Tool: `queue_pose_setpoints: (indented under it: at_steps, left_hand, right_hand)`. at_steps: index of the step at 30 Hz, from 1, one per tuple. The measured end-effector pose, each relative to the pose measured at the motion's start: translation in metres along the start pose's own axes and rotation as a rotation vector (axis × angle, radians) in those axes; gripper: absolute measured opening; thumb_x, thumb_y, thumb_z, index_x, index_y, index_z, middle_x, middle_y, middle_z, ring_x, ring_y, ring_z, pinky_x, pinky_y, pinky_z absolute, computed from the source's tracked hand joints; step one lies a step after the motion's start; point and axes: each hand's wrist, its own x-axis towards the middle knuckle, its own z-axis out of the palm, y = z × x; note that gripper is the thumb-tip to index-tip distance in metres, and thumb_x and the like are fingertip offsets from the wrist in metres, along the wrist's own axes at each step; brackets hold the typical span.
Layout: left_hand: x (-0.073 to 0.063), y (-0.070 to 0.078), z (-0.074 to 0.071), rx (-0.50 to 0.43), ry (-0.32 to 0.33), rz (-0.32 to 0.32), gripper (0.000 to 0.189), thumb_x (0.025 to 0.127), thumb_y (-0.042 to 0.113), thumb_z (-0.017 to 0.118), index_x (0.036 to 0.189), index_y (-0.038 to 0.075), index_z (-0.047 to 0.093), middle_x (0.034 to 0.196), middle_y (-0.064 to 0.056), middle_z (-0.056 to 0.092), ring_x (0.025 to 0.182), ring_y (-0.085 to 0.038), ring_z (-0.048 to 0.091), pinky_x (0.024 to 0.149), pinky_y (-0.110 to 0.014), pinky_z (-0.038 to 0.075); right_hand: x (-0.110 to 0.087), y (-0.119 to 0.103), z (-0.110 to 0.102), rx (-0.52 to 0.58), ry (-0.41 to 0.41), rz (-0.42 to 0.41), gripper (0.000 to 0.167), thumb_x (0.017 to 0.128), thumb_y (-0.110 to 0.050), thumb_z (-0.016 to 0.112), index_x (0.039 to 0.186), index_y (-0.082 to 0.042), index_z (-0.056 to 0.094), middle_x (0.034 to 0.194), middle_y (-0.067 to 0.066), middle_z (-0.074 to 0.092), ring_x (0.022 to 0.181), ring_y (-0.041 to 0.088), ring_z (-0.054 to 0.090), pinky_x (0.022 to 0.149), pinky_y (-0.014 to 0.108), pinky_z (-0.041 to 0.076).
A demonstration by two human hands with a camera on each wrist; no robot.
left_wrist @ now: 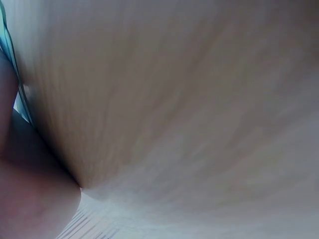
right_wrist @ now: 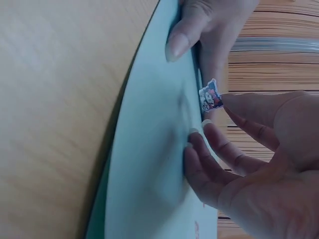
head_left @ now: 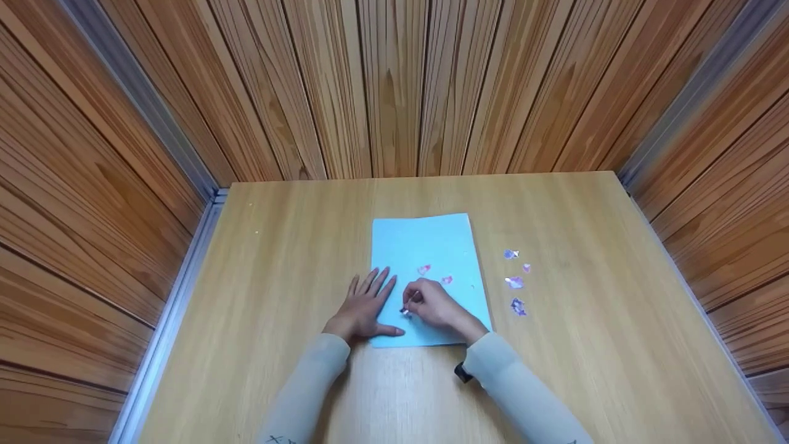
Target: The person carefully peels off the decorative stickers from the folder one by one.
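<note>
A light-blue booklet or folder [head_left: 419, 240] lies on the table, its near edge toward me. My left hand [head_left: 363, 308] rests on its lower left part with fingers spread and thumb out to the side. Above the cover, my right hand [head_left: 434, 303] pinches a small sticker [right_wrist: 210, 96] with a dark, colourful printed figure and white rim. Two pinkish stickers, one to the left [head_left: 424, 269] and one to the right [head_left: 447, 280], lie on the cover beyond my right hand. In the left wrist view only part of the left hand [left_wrist: 35, 199] shows, blurred, beside the tabletop.
Right of the booklet, several loose stickers lie in a rough column on the wooden table [head_left: 277, 277], among them a purple one [head_left: 518, 306] nearest me and a blue-and-white one [head_left: 511, 253] farthest. Wood-panelled walls [head_left: 394, 92] enclose the table at the back and sides.
</note>
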Motion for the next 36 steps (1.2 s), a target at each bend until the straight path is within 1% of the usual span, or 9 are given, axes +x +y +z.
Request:
queue_pose_setpoints:
  at_steps: [7,13,22,26,29,31,33,35,36]
  left_hand:
    - [0.000,0.000,0.002,-0.024,0.014,0.014,0.116,0.082,0.079,0.063,0.166,0.019,0.012,0.173,-0.007,0.002,0.159,-0.032,-0.001,0.123,-0.064,0.000]
    - [-0.003,0.002,-0.001,-0.030,0.029,0.021,0.114,0.083,0.078,0.063,0.166,0.018,0.013,0.173,-0.007,0.004,0.159,-0.033,0.001,0.123,-0.065,0.001]
    - [-0.005,-0.001,-0.005,-0.031,0.037,0.032,0.114,0.083,0.077,0.064,0.166,0.018,0.013,0.173,-0.007,0.005,0.159,-0.034,0.002,0.123,-0.065,0.002]
    - [-0.004,0.001,-0.004,-0.039,0.036,0.028,0.115,0.082,0.077,0.064,0.166,0.018,0.012,0.173,-0.007,0.003,0.159,-0.034,0.000,0.123,-0.065,0.001]
    - [-0.002,0.001,-0.001,-0.034,0.022,0.008,0.115,0.082,0.076,0.066,0.166,0.019,0.012,0.173,-0.006,0.002,0.159,-0.033,-0.001,0.123,-0.064,0.000]
    - [-0.001,0.002,0.000,-0.016,0.020,-0.012,0.116,0.081,0.075,0.068,0.166,0.020,0.012,0.173,-0.006,0.003,0.159,-0.033,0.000,0.123,-0.064,0.000]
    - [-0.002,0.004,-0.001,-0.008,0.030,-0.015,0.115,0.081,0.074,0.069,0.166,0.019,0.013,0.173,-0.006,0.004,0.159,-0.033,0.001,0.123,-0.064,0.001]
    - [-0.005,0.004,-0.003,-0.005,0.054,0.005,0.114,0.083,0.073,0.068,0.166,0.019,0.013,0.173,-0.006,0.005,0.159,-0.032,0.001,0.124,-0.062,0.000]
    - [-0.008,0.004,-0.005,0.002,0.066,0.014,0.114,0.083,0.073,0.067,0.166,0.018,0.011,0.173,-0.007,0.004,0.159,-0.032,0.000,0.124,-0.061,-0.001]
  right_hand:
    - [-0.027,0.001,-0.017,0.007,0.001,0.009,0.006,0.100,-0.007,0.063,0.102,-0.008,0.069,0.107,0.004,0.063,0.103,0.023,0.065,0.094,0.047,0.052]
    - [-0.056,0.009,-0.034,0.027,0.078,-0.014,0.008,0.100,-0.007,0.065,0.107,-0.007,0.067,0.109,0.002,0.064,0.114,0.029,0.063,0.100,0.053,0.052]
    - [-0.095,0.030,-0.054,0.042,0.181,-0.051,0.011,0.097,-0.003,0.068,0.107,-0.003,0.066,0.107,0.007,0.066,0.108,0.033,0.064,0.095,0.054,0.054]
    - [-0.114,0.043,-0.058,0.022,0.233,-0.026,0.009,0.095,-0.002,0.070,0.103,-0.003,0.066,0.104,0.006,0.066,0.104,0.032,0.066,0.092,0.053,0.056]
    - [-0.129,0.058,-0.061,0.014,0.258,-0.015,0.009,0.093,-0.001,0.071,0.100,-0.004,0.066,0.101,0.007,0.065,0.100,0.032,0.067,0.091,0.053,0.057]
    - [-0.139,0.068,-0.064,0.006,0.258,-0.019,0.009,0.094,-0.001,0.071,0.101,-0.003,0.066,0.102,0.009,0.066,0.100,0.032,0.068,0.090,0.050,0.057]
    - [-0.150,0.067,-0.067,0.000,0.271,-0.017,0.010,0.094,0.002,0.070,0.102,-0.001,0.065,0.101,0.012,0.066,0.098,0.030,0.068,0.090,0.042,0.058]
    - [-0.160,0.052,-0.069,0.011,0.313,-0.029,0.009,0.093,0.005,0.068,0.099,0.000,0.063,0.096,0.011,0.065,0.091,0.024,0.067,0.083,0.031,0.058]
    - [-0.165,0.038,-0.070,0.018,0.332,-0.038,0.007,0.094,0.002,0.068,0.097,-0.001,0.063,0.094,0.007,0.065,0.089,0.017,0.066,0.080,0.024,0.056]
